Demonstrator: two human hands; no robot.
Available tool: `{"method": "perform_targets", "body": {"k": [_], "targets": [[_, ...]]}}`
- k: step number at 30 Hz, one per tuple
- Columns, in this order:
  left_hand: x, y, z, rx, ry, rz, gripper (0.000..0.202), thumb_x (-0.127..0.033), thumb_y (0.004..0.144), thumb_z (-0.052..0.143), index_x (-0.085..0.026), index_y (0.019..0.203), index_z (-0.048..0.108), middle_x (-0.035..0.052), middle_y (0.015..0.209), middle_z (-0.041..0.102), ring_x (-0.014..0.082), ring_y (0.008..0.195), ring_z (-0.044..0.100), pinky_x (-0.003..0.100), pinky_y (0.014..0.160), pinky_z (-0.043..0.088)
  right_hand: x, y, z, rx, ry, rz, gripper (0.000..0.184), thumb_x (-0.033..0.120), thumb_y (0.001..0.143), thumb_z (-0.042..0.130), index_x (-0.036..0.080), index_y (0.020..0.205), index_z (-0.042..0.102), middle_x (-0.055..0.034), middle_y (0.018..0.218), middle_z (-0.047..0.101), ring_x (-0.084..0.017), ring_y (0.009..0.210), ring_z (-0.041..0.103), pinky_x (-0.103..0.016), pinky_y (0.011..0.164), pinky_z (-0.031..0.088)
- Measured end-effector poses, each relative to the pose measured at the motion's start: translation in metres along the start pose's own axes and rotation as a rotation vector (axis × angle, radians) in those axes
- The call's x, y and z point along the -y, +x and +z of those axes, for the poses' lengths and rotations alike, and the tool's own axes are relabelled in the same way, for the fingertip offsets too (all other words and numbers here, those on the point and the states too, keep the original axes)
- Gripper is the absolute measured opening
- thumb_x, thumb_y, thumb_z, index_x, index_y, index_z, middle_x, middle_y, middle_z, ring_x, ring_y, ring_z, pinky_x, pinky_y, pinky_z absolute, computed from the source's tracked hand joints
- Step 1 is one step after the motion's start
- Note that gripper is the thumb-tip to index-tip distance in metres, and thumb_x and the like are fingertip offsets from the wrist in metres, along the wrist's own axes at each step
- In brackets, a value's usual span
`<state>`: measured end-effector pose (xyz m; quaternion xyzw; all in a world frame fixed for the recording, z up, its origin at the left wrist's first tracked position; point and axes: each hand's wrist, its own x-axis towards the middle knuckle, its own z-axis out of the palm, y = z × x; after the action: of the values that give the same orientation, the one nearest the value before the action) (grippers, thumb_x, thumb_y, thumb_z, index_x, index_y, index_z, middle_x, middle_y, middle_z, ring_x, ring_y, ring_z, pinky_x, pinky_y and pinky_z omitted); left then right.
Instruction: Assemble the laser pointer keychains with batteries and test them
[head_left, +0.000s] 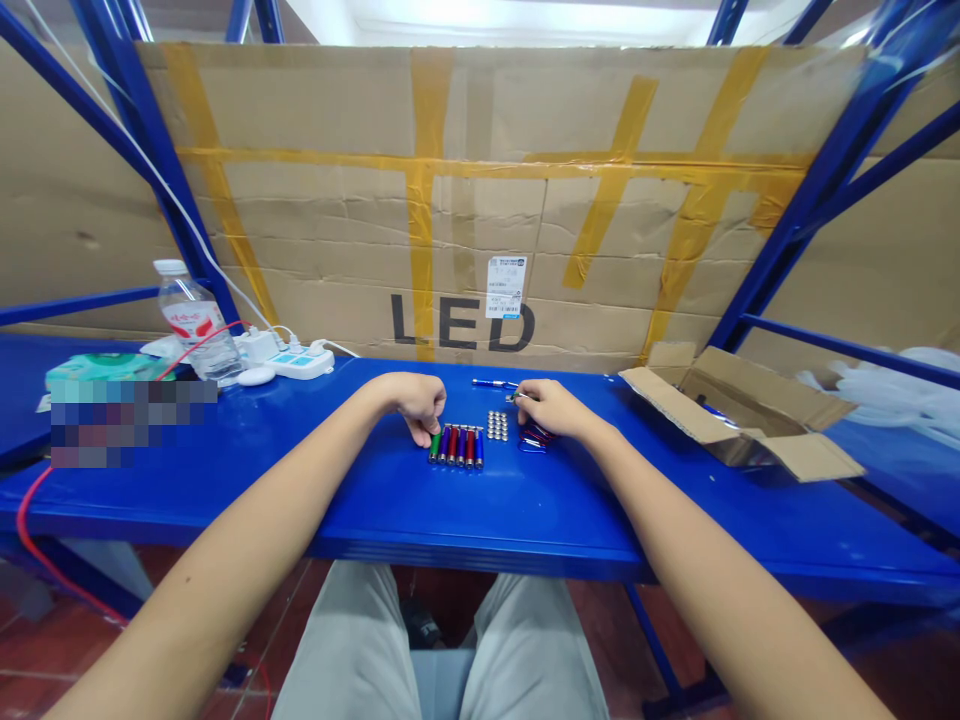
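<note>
My left hand is closed, its fingertips at the upper end of a small green metal tube. That tube lies leftmost in a row of several purple, red and blue metal tubes with silvery ends. To the right of the row, small round silvery button cells sit in a tight grid. Thumb and fingers of my right hand pinch a small silvery piece, too small to name. Under that hand lie several coloured carabiner clips, partly hidden. Beyond the cells is a thin blue tube.
An open cardboard box stands on the blue table at right. At left are a plastic bottle, a white power strip and a green packet. A large taped carton blocks the back, between blue metal posts.
</note>
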<state>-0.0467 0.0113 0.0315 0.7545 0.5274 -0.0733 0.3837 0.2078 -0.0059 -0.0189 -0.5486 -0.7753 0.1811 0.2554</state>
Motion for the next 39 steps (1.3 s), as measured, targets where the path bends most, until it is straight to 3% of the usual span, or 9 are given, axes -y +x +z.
{"method": "perform_targets", "body": {"k": [5,7,12,14,17,22,27,32,39], "targets": [[0.004,0.001,-0.005,0.011,0.015,0.007,0.025,-0.014,0.073,0.069,-0.017,0.075,0.045,0.0033,0.066,0.069,0.0183,0.067,0.071,0.031,0.07,0.056,0.0,-0.001,-0.001,-0.011,0.017,-0.005,0.022,0.02,0.088,0.048,0.019,0.069,0.059,-0.0026,0.073,0.072,-0.015,0.066,0.06,-0.025,0.064,0.041],[0.003,0.002,-0.007,-0.078,0.077,0.056,0.02,-0.018,0.074,0.067,-0.017,0.075,0.047,0.0023,0.065,0.067,0.0164,0.067,0.068,0.029,0.068,0.053,0.001,-0.001,0.0,-0.021,0.048,-0.012,0.021,0.021,0.088,0.049,0.018,0.069,0.058,-0.0029,0.073,0.071,-0.014,0.066,0.059,-0.025,0.065,0.041],[-0.008,0.014,0.004,-0.639,0.169,0.512,0.015,-0.028,0.077,0.064,-0.017,0.084,0.057,0.004,0.087,0.068,0.0159,0.08,0.062,0.028,0.072,0.047,0.006,0.001,0.005,-0.013,0.292,-0.07,0.021,0.03,0.089,0.05,0.018,0.073,0.057,-0.0033,0.072,0.07,-0.015,0.067,0.059,-0.027,0.069,0.043],[-0.015,0.019,0.016,-0.635,0.089,0.721,0.019,-0.029,0.079,0.064,-0.017,0.093,0.059,0.004,0.094,0.067,0.0165,0.086,0.061,0.029,0.077,0.047,0.007,0.002,0.008,0.025,0.417,-0.087,0.021,0.033,0.089,0.051,0.018,0.075,0.056,-0.0029,0.07,0.069,-0.015,0.066,0.059,-0.028,0.07,0.044],[-0.022,0.026,0.033,-0.625,0.031,0.84,0.015,-0.024,0.082,0.061,-0.017,0.095,0.06,0.0031,0.09,0.068,0.0157,0.084,0.062,0.029,0.076,0.047,0.01,0.002,0.013,0.086,0.521,-0.119,0.023,0.036,0.089,0.052,0.018,0.074,0.054,-0.0008,0.065,0.063,-0.014,0.064,0.057,-0.028,0.069,0.044],[-0.024,0.035,0.041,-0.673,-0.034,0.852,0.005,-0.017,0.082,0.059,-0.016,0.087,0.061,0.0012,0.08,0.066,0.0132,0.075,0.059,0.027,0.069,0.046,0.011,0.003,0.018,0.122,0.651,-0.09,0.023,0.037,0.087,0.055,0.019,0.074,0.048,0.0044,0.057,0.051,-0.012,0.054,0.05,-0.028,0.06,0.044],[-0.022,0.04,0.038,-0.71,-0.221,0.808,0.009,-0.014,0.078,0.061,-0.015,0.087,0.059,0.0006,0.077,0.064,0.0116,0.07,0.059,0.025,0.067,0.047,0.014,0.003,0.018,-0.053,0.728,-0.12,0.021,0.033,0.083,0.061,0.021,0.093,0.046,0.0067,0.059,0.055,-0.013,0.054,0.056,-0.028,0.057,0.047],[-0.021,0.042,0.035,-0.662,-0.423,0.725,0.01,-0.01,0.073,0.065,-0.014,0.08,0.059,0.0022,0.073,0.067,0.0132,0.069,0.064,0.026,0.067,0.05,0.018,0.004,0.016,-0.111,0.768,-0.197,0.027,0.039,0.081,0.064,0.02,0.094,0.05,0.0045,0.06,0.06,-0.014,0.053,0.06,-0.029,0.055,0.05],[-0.018,0.047,0.032,-0.72,-0.37,0.799,0.002,-0.013,0.074,0.065,-0.013,0.076,0.064,0.0028,0.074,0.068,0.0134,0.07,0.064,0.027,0.069,0.051,0.017,0.005,0.018,-0.152,0.751,-0.183,0.02,0.035,0.08,0.062,0.019,0.088,0.054,0.0034,0.058,0.059,-0.014,0.049,0.059,-0.027,0.047,0.049]]}}
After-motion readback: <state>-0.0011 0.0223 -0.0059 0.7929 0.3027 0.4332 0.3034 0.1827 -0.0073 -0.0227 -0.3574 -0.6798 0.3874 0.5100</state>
